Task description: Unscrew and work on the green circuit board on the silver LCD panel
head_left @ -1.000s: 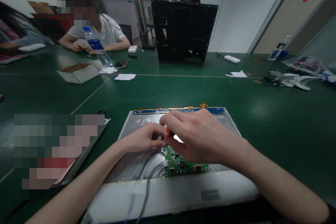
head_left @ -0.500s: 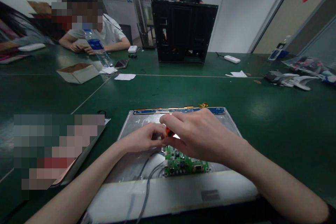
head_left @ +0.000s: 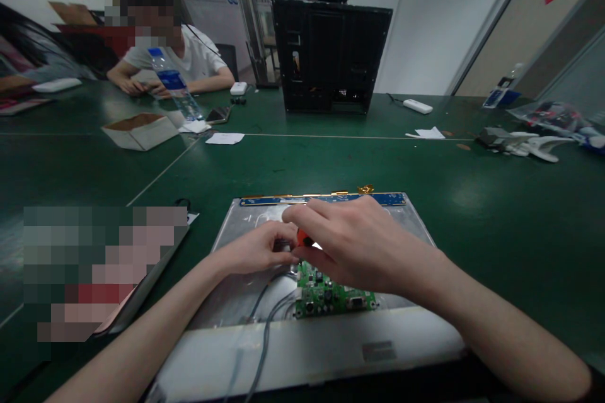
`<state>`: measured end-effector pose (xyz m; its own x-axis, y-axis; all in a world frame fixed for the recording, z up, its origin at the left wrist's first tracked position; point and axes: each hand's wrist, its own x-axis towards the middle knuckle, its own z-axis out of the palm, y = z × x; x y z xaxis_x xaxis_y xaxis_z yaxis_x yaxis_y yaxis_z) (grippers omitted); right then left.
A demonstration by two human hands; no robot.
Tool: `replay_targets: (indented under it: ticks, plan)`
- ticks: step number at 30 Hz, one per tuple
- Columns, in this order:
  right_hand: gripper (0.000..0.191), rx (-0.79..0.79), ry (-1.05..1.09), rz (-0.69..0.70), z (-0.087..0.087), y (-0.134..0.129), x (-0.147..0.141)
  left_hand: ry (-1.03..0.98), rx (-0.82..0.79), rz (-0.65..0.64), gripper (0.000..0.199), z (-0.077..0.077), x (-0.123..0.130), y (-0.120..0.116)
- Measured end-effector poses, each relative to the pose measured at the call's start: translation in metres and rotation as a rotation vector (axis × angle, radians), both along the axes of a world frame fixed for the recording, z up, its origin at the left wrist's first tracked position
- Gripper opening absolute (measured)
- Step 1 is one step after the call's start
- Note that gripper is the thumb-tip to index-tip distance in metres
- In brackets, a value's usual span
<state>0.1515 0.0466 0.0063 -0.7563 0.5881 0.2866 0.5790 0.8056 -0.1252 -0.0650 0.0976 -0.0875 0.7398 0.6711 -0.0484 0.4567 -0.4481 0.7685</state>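
Observation:
A silver display panel (head_left: 227, 302) lies in front of me, with a blue circuit strip (head_left: 250, 202) along its far edge. On the panel sits a green circuit board (head_left: 326, 299), partly under my right hand (head_left: 345, 236). That hand is closed around an orange-and-black handle (head_left: 303, 238), probably a screwdriver, whose tip is hidden. My left hand (head_left: 262, 247) is closed beside it at the board's far left corner; what its fingertips pinch is hidden. Grey cables (head_left: 266, 346) run from the board's left side towards me.
Beyond the panel stand a black monitor housing (head_left: 331, 56), an open carton (head_left: 142, 132) and a water bottle (head_left: 177, 88). A person (head_left: 198, 56) sits at the far left. White gloves (head_left: 524, 141) lie at the right, a dark-edged flat item (head_left: 155, 277) at the left.
My right hand's fingers have shifted slightly left around the handle. My left hand has barely moved. Behind the black housing, another person's head has moved left.

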Motion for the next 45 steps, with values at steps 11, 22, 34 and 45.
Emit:
replay_targets:
  ticks: [11,22,34,45]
  plan:
    - [0.019,-0.026,0.027,0.069,0.0055,-0.0031,0.0012,-0.006,-0.021,-0.055,0.011,0.0041,-0.0001,0.0023]
    - [0.013,0.055,-0.015,-0.003,-0.0013,0.0000,0.0005,0.026,0.018,-0.016,0.018,0.0044,0.0020,-0.0015]
    - [0.017,-0.020,0.014,0.029,0.0020,-0.0035,-0.0003,-0.007,-0.001,-0.028,0.014,-0.0001,0.0000,0.0014]
    - [0.022,-0.018,0.007,0.002,0.0015,-0.0006,-0.0008,-0.028,-0.004,-0.032,0.015,-0.0031,0.0008,0.0016]
